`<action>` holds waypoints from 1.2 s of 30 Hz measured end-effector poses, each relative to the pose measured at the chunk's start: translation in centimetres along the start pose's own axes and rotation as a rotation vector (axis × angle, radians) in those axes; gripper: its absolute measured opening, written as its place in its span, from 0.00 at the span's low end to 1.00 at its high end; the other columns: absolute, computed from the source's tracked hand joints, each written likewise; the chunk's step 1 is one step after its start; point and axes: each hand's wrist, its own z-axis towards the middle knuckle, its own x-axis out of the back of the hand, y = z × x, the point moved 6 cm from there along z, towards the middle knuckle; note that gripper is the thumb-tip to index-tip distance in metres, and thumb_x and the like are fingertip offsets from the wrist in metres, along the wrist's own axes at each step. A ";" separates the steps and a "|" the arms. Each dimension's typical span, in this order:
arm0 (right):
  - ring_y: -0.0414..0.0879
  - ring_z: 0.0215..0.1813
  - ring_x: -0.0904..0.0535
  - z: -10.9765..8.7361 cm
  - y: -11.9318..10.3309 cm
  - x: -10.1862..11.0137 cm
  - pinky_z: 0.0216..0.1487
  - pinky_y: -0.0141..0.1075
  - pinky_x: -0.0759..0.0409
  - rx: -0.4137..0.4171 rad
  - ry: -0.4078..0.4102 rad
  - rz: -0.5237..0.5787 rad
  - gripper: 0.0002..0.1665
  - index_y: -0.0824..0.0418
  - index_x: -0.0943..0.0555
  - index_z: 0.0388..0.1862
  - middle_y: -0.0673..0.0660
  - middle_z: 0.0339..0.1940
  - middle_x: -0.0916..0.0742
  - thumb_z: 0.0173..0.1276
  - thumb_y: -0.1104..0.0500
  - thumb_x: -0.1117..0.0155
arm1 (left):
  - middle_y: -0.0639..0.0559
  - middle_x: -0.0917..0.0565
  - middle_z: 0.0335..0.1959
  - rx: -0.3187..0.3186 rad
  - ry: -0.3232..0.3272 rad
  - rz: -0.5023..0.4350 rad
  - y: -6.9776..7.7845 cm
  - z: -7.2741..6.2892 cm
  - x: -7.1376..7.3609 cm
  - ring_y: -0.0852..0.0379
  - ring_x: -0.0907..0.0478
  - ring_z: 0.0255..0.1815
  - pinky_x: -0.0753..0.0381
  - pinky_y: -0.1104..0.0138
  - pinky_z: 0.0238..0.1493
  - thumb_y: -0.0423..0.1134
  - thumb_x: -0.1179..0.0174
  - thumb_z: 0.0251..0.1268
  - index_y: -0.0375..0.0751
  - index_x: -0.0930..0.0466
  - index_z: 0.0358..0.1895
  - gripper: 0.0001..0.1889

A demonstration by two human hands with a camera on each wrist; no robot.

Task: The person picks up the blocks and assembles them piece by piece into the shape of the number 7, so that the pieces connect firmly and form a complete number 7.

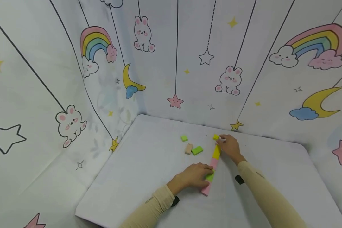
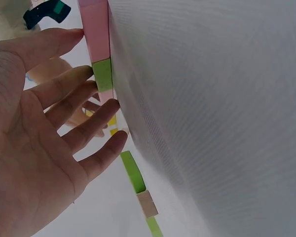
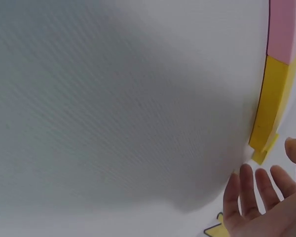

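Note:
A line of wooden blocks runs away from me on the white table: a near pink block [image 1: 205,191], a green block [image 2: 103,75], another pink block [image 1: 213,162] and a yellow block [image 1: 217,152]. My left hand [image 1: 194,175] lies along its left side, thumb at the near pink block, a fingertip at the green one, fingers fairly straight. Past the far end sits a small yellow block [image 1: 215,137], apart from the line in the head view. Beside it is my right hand [image 1: 229,145], its fingers [image 3: 246,192] extended and nothing visible between them and the thumb.
Left of the line lie loose blocks: a small green one [image 1: 184,138], a tan one [image 1: 189,149] and a longer green one [image 1: 197,150]. The white table [image 1: 125,177] meets a cloth backdrop [image 1: 159,72] printed with rabbits, stars and rainbows.

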 end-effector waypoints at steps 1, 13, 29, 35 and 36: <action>0.61 0.56 0.17 0.2 0.0 -0.1 0.49 0.52 0.16 0.008 0.001 -0.005 0.28 0.64 0.22 0.70 0.67 0.64 0.18 0.79 0.49 0.39 | 0.62 0.25 0.73 0.000 -0.001 0.006 0.0 0.0 -0.1 0.60 0.25 0.69 0.25 0.66 0.67 0.50 0.35 0.69 0.51 0.20 0.70 0.27; 0.61 0.51 0.16 1.8 -1.3 -1.5 0.51 0.56 0.17 0.121 -0.013 -0.120 0.26 0.64 0.21 0.69 0.70 0.64 0.20 0.81 0.50 0.42 | 0.62 0.25 0.73 0.022 0.001 0.016 -0.5 -0.5 -0.1 0.60 0.25 0.70 0.24 0.67 0.66 0.49 0.35 0.68 0.51 0.20 0.70 0.27; 0.63 0.59 0.16 2.6 -0.8 -1.0 0.57 0.57 0.17 0.175 0.014 -0.239 0.16 0.65 0.12 0.56 0.64 0.60 0.13 0.78 0.59 0.37 | 0.62 0.25 0.74 0.007 0.011 0.005 -0.1 -0.4 0.1 0.59 0.26 0.70 0.24 0.65 0.67 0.48 0.36 0.69 0.50 0.20 0.70 0.27; 0.63 0.56 0.14 2.7 -0.8 -0.3 0.55 0.58 0.16 0.193 -0.018 -0.259 0.15 0.66 0.12 0.56 0.64 0.57 0.11 0.77 0.60 0.35 | 0.61 0.25 0.74 -0.008 0.017 0.008 0.2 -0.2 0.0 0.59 0.25 0.70 0.25 0.66 0.67 0.48 0.36 0.69 0.50 0.20 0.70 0.27; 0.63 0.56 0.14 2.7 -0.8 -0.2 0.55 0.58 0.16 0.194 -0.028 -0.264 0.15 0.66 0.12 0.57 0.64 0.57 0.11 0.77 0.60 0.35 | 0.61 0.25 0.74 -0.009 0.017 0.008 0.2 -0.2 0.0 0.59 0.25 0.70 0.25 0.66 0.67 0.48 0.36 0.69 0.49 0.20 0.70 0.27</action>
